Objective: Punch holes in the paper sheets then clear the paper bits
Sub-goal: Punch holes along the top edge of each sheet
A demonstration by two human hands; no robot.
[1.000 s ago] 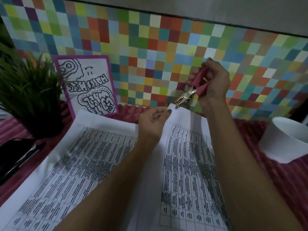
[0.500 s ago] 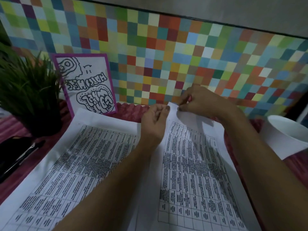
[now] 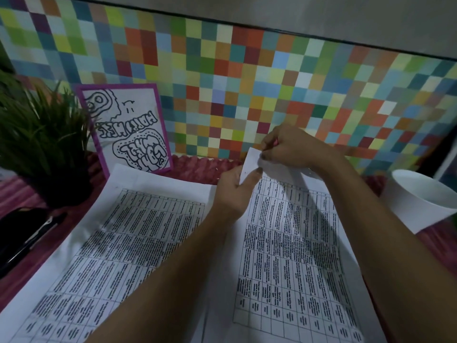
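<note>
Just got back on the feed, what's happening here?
A person is working at the far corner of the right sheet. The left hand holds that corner up; the right hand closes over it, a pink sliver in its grip, likely the hole punch. The left sheet lies flat beside it.

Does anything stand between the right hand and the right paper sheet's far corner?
Nothing visible. The right hand, gripping the mostly hidden punch, is at that corner of the paper sheet; the left hand pinches it.

Pink cloth (image 3: 197, 168) under sheets (image 3: 123, 243), pot (image 3: 66, 191), bowl (image 3: 420, 201)
</note>
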